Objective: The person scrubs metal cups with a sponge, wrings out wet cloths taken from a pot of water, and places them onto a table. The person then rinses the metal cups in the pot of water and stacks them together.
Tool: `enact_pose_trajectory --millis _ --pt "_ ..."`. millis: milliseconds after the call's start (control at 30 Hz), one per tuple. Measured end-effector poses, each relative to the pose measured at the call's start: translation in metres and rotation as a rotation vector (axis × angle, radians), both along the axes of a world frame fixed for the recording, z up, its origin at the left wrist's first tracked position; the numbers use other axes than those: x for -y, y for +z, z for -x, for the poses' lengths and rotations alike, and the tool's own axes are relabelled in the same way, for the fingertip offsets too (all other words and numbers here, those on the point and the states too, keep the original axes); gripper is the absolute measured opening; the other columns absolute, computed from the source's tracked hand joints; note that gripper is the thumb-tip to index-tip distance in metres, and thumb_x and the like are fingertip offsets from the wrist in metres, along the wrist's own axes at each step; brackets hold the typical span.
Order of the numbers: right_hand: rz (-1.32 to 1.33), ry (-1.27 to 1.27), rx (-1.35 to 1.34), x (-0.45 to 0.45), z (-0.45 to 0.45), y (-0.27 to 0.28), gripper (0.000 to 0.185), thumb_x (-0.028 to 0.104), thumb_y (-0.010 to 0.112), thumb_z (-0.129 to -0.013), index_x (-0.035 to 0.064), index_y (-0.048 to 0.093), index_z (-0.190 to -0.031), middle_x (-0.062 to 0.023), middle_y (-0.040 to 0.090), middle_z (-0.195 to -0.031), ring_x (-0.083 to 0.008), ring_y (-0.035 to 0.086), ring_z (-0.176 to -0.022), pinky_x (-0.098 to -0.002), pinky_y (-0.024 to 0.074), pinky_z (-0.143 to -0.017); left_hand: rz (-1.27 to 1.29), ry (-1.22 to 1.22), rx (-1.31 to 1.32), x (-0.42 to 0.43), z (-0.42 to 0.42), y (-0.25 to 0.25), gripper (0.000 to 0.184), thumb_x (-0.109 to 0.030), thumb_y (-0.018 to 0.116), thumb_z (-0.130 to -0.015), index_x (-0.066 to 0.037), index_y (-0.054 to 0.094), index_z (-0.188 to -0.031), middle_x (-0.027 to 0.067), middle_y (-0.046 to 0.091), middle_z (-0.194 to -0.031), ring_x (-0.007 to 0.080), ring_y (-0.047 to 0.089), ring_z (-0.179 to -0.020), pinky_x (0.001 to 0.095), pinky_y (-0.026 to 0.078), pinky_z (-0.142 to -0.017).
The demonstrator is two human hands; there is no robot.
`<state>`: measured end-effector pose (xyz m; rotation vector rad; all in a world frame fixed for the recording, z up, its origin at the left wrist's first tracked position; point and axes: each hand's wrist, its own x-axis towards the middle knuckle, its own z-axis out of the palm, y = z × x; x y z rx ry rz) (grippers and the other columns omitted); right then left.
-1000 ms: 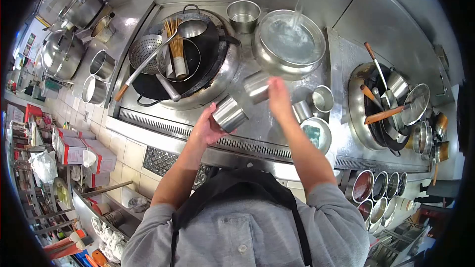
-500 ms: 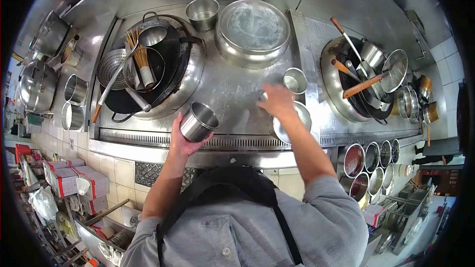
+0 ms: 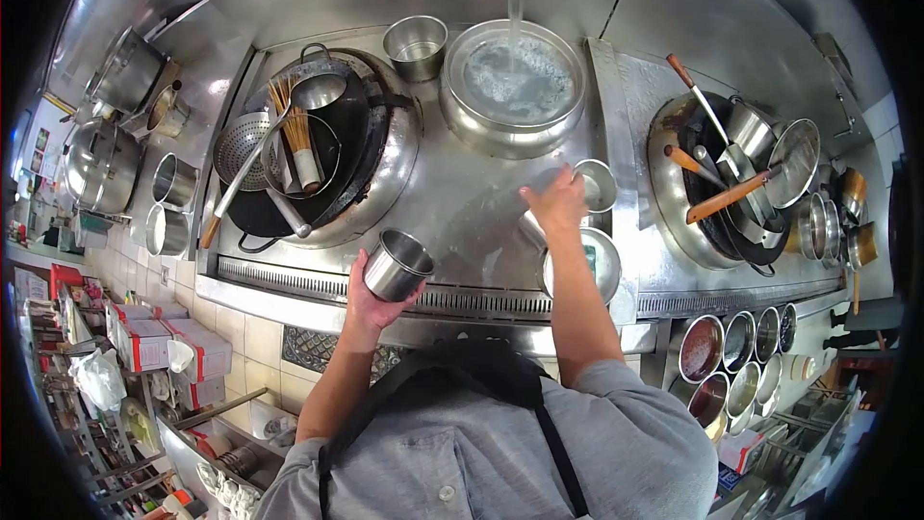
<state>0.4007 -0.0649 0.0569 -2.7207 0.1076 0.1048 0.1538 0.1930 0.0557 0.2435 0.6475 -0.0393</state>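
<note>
My left hand point(image 3: 373, 306) is wrapped round a plain steel cup point(image 3: 398, 267), tilted with its mouth up and to the right. Its inside looks bare. Over the right part of the steel counter, my right hand point(image 3: 558, 202) has its fingers apart, with the fingertips near the rim of a small steel pot point(image 3: 599, 185); I cannot tell if they touch it. Below that wrist, a shiny steel vessel point(image 3: 531, 228) is partly hidden. Under my right forearm sits a wider pale bowl point(image 3: 608, 274) with something green inside.
Water runs from above into a large round steel pot point(image 3: 481, 135) at the back, beside a smaller steel pot point(image 3: 416, 48). A wok point(image 3: 337, 173) with ladle, strainer and bamboo brush lies left. Another wok with tools point(image 3: 707, 221) stands right. Several sauce pots point(image 3: 701, 349) are at lower right.
The whole view has shifted slightly. My right hand has moved right and away from me, closer to the small steel pot, with its fingers spreading. The left hand still holds the cup.
</note>
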Motion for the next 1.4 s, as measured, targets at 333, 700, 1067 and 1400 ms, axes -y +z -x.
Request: enact_pose_trajectory --millis 333,700,1067,1400 --pt "0.254 0.202 -0.095 0.052 0.027 0.029 0.067 0.053 0.076 -0.081 0.0043 0.058 -0.123 -0.0217 0.071 -0.112 -0.0332 0.069 -0.107 -0.0568 0.0457 -0.098 -0.028 0.038 -0.114 -0.008 0.012 -0.015 0.063 -0.062 0.056 -0.093 -0.014 0.055 -0.135 0.0159 0.058 -0.135 0.0373 0.053 -0.125 0.0609 0.042 -0.104" --pt "-0.539 0.200 -0.003 -0.009 0.011 -0.072 0.022 0.011 0.059 -0.094 0.0103 0.059 -0.116 -0.0137 0.069 -0.094 -0.0286 0.067 -0.085 -0.0412 0.0530 -0.076 -0.019 0.012 -0.061 -0.006 -0.002 -0.018 0.072 -0.066 0.060 -0.089 -0.012 0.053 -0.137 0.0186 0.056 -0.134 0.0390 0.053 -0.123 0.0580 0.046 -0.099" --pt "-1.753 -0.173 -0.239 -0.071 -0.174 0.052 0.027 0.015 0.064 -0.100 0.0043 0.057 -0.124 -0.0113 0.066 -0.111 -0.0221 0.065 -0.102 -0.0396 0.0527 -0.088 -0.062 0.124 -0.069 -0.010 0.017 -0.003 0.068 -0.065 0.051 -0.093 -0.013 0.054 -0.137 0.0176 0.057 -0.134 0.0383 0.055 -0.122 0.0584 0.047 -0.097" --pt "0.171 0.464 0.047 -0.107 -0.230 -0.025 0.029 0.021 0.054 -0.098 0.0134 0.066 -0.123 -0.0159 0.069 -0.125 -0.0341 0.068 -0.113 -0.0600 0.0443 -0.097 -0.030 0.202 -0.036 0.001 0.032 0.007 0.071 -0.070 0.046 -0.093 -0.016 0.055 -0.138 0.0153 0.058 -0.137 0.0383 0.056 -0.125 0.0607 0.048 -0.097"
